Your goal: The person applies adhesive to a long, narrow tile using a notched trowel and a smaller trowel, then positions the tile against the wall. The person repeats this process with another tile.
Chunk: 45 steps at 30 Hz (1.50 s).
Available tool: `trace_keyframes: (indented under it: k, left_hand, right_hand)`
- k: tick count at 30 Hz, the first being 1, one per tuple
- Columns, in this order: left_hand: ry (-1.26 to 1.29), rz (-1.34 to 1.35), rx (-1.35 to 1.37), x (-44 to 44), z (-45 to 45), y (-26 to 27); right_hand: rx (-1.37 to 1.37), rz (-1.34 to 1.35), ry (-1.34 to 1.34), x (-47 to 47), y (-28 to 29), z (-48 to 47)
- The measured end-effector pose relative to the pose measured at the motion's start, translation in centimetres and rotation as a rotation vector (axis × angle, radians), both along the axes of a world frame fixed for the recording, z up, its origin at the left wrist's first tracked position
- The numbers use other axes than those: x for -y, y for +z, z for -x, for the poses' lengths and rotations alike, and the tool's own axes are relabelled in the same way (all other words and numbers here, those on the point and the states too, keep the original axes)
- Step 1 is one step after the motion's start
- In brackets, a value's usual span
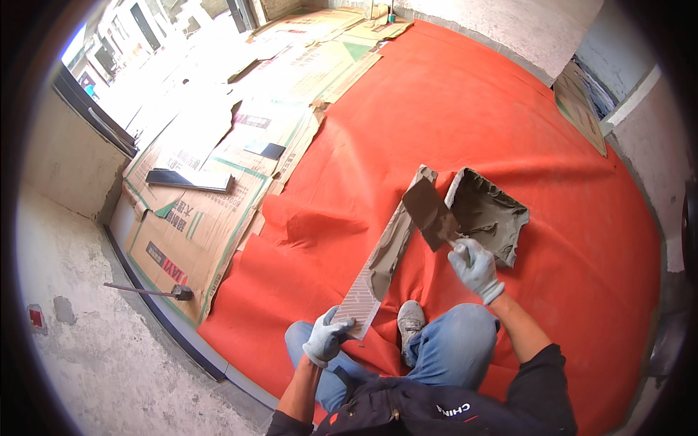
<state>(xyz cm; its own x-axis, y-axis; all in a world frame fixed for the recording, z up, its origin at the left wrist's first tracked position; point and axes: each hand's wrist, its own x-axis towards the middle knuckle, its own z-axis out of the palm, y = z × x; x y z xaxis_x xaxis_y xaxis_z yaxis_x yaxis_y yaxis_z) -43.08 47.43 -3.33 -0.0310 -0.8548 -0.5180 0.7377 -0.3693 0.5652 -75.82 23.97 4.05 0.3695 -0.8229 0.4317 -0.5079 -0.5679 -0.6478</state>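
Note:
My gloved left hand [328, 336] grips the near end of a long narrow tile strip [357, 301], its ribbed back facing up. Grey mortar [393, 249] coats the strip from about its middle to the far end; the part by my left hand is bare. In my gloved right hand [476, 268] is the handle of a flat trowel [431, 212], smeared with mortar. The trowel's blade is over or beside the coated strip; contact cannot be made out. Just right of the blade sits a shallow tray [515, 240] holding wet mortar [488, 210].
Wrinkled red floor covering [463, 109] lies beneath me. Printed cardboard sheets [218, 229] cover the floor at left, with a dark strip [190, 180], a small dark piece [265, 149] and a hammer [180, 292]. A dark skirting strip [163, 319] follows the left wall [71, 272].

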Motion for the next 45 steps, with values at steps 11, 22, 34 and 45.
trace_keyframes:
  k: [11,22,34,45]
  left_hand:
    - [0.096,0.091,-0.091,1.3,-1.1,1.5]
    - [0.122,0.19,-0.155,2.6,-1.4,4.3]
    - [0.18,0.178,-0.094,3.6,-0.6,6.1]
    - [0.17,0.2,-0.044,2.4,-3.1,2.6]
  right_hand:
    - [0.311,-0.428,0.208,-1.6,15.2,-1.7]
    - [0.043,-0.411,-0.008,-13.2,0.3,-6.9]
    - [-0.374,0.083,0.037,-15.5,-7.1,-7.2]
    - [-0.135,-0.257,0.087,-10.8,1.1,-2.6]
